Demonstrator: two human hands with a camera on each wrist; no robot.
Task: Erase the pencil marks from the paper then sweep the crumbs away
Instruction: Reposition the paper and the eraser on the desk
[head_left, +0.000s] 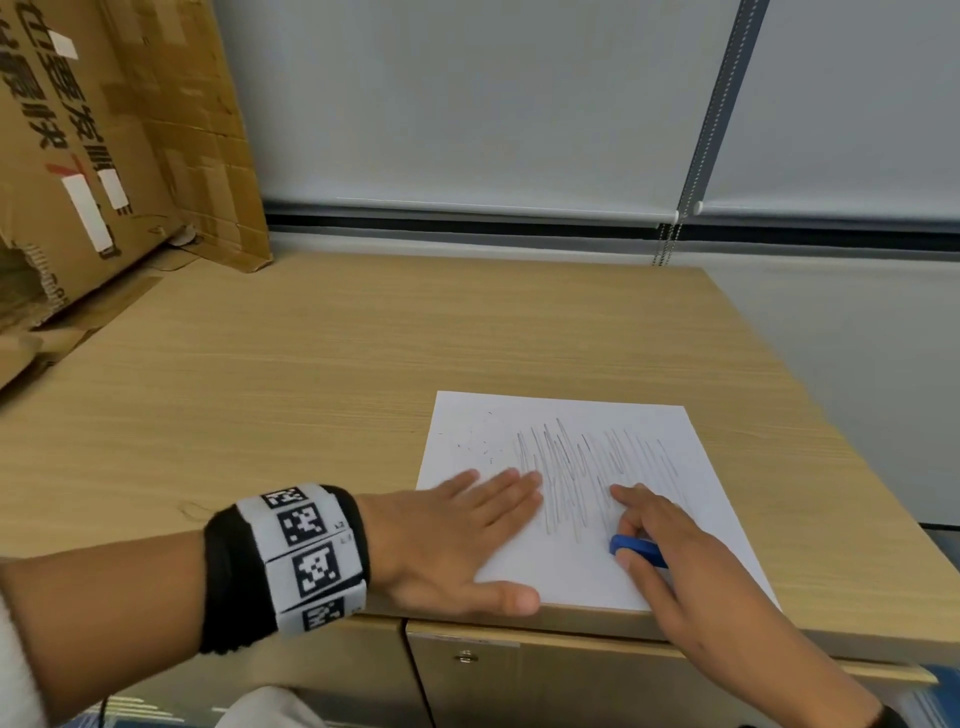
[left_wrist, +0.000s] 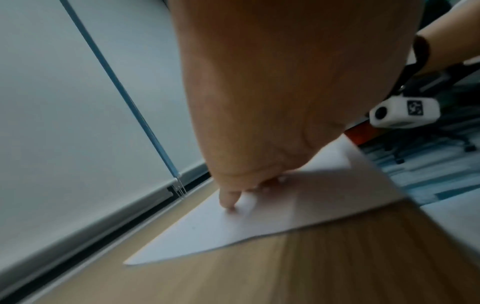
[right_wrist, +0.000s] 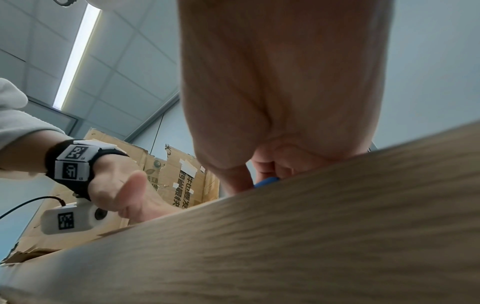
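Hands (head_left: 457, 540) two, paper (head_left: 571, 415) one

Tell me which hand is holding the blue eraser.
The right hand: its fingers pinch the blue eraser on the paper. The left hand holds nothing and lies flat on the sheet's near left part.

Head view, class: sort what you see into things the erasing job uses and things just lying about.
In use:
paper with pencil marks
blue eraser, held by the right hand
left hand, flat on the paper
crumbs on the paper

Lying about:
cardboard boxes
window blind
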